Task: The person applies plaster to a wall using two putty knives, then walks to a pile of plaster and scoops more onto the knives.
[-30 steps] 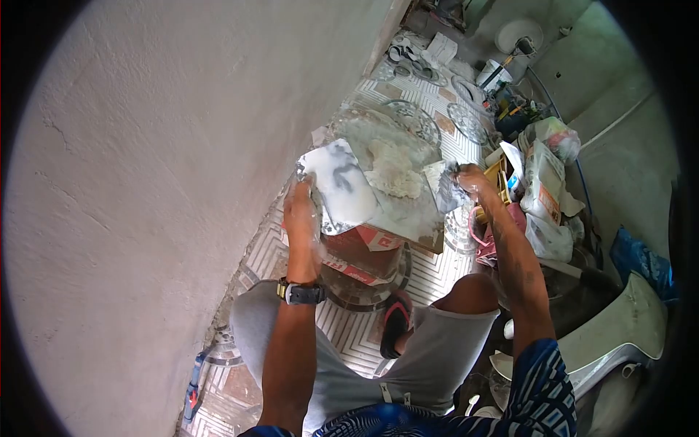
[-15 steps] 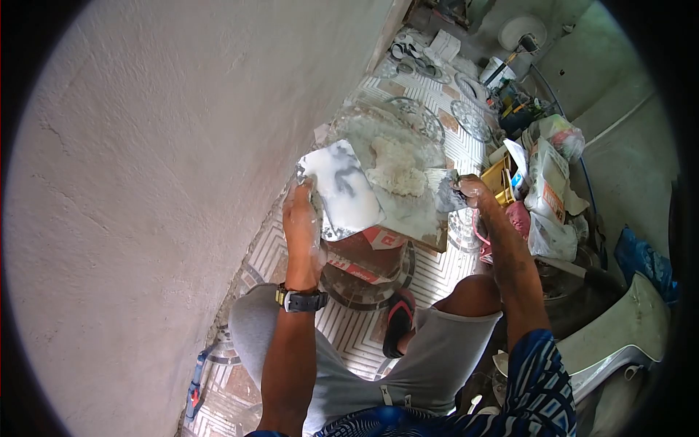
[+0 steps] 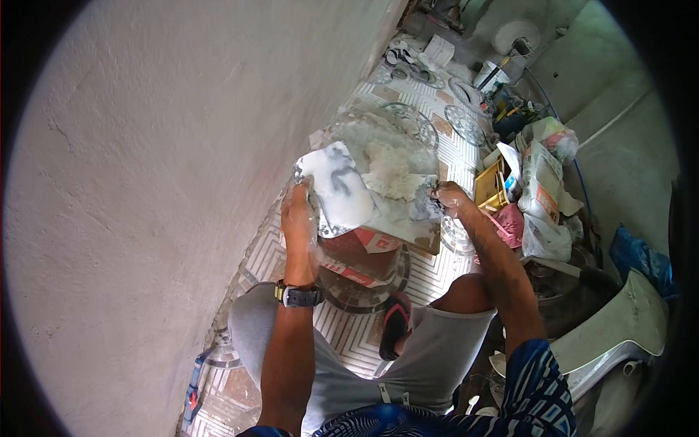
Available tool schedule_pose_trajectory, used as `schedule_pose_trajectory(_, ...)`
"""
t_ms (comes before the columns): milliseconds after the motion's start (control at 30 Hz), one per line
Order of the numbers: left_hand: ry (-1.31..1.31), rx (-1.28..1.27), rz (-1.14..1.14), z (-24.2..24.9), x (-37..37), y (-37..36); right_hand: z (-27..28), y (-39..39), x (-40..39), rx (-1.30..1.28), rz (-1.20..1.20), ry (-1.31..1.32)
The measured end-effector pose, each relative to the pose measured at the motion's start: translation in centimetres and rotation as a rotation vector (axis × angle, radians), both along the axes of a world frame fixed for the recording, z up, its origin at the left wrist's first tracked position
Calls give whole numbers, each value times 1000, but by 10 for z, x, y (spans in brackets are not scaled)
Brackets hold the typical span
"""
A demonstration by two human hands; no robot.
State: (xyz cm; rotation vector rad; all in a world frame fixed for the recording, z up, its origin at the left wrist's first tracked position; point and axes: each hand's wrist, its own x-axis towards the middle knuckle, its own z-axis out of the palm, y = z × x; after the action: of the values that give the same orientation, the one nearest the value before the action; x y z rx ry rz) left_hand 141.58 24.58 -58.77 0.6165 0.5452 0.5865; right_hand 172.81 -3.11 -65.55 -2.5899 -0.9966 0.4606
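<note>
My left hand (image 3: 297, 218) is closed at the left edge of a plastering trowel (image 3: 342, 186), a flat rectangular plate smeared with wet white plaster. Its handle is hidden underneath. On the right, my right hand (image 3: 453, 198) grips a putty knife (image 3: 424, 202), whose wide grey blade lies low over the right side of a mixing board (image 3: 400, 224). A heap of off-white plaster (image 3: 386, 171) sits on that board, between the two tools. Beneath the board stands a brown support with red-and-white markings (image 3: 357, 262).
A rough plastered wall (image 3: 182, 146) rises close on my left. Along the right are a yellow crate (image 3: 491, 186), filled bags (image 3: 540, 182), a pink bag (image 3: 510, 222) and a pale curved panel (image 3: 611, 328). A white bucket (image 3: 491, 76) and shoes (image 3: 408, 62) stand farther back on the tiled floor.
My right hand has moved left and slightly toward me, bringing the putty knife farther in over the board. The left hand and trowel have barely moved; the view shifted slightly.
</note>
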Motion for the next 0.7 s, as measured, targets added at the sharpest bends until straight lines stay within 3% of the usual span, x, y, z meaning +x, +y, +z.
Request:
schedule_pose_trajectory(67,18,9,-3,-3,3,-1,0,9,-19,284,-567,423)
schedule_pose_trajectory(167,23,15,-17,-3,6,-2,-14,12,-22,500,-673,623)
schedule_pose_trajectory(233,19,16,-35,-4,8,-5,18,31,-63,631,-751,773)
schedule_pose_trajectory(333,32,26,-57,-4,13,-9,5,33,-62,317,-506,598)
schedule_pose_trajectory(367,53,32,-56,-5,13,-10,-6,40,-67,664,-853,828)
schedule_pose_trajectory(467,46,34,-55,-10,17,-10,-21,42,-63,497,-653,698)
schedule_pose_trajectory(533,34,37,-58,-10,17,-11,0,53,-78,82,-376,371)
schedule_pose_trajectory(600,33,46,-61,-9,16,-10,-5,61,-83,216,-463,456)
schedule_pose_trajectory(700,-8,43,-19,-8,17,-10,-17,73,-96,816,-797,826)
